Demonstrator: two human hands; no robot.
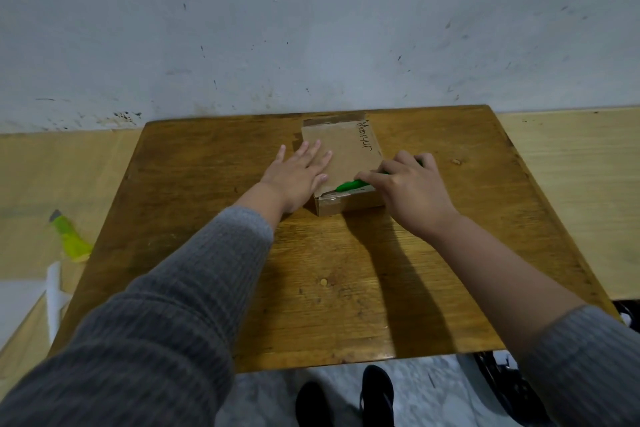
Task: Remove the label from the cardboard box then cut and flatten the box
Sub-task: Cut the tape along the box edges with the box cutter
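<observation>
A flat brown cardboard box [346, 152] lies on the far middle of a wooden table [311, 288], with handwriting along its right side and tape on its near and far edges. My left hand [298, 177] rests flat on the box's left part, fingers spread, pressing it down. My right hand [408, 191] is closed around a green cutter [349, 186], whose tip lies along the box's near top edge by the taped seam. No separate label shows on the box top.
A second yellow-green cutter [67, 236] lies on the light wooden surface left of the table, near a white sheet [52, 291]. A grey wall [311, 28] stands right behind the table. Dark footwear [346, 395] shows below the table's near edge.
</observation>
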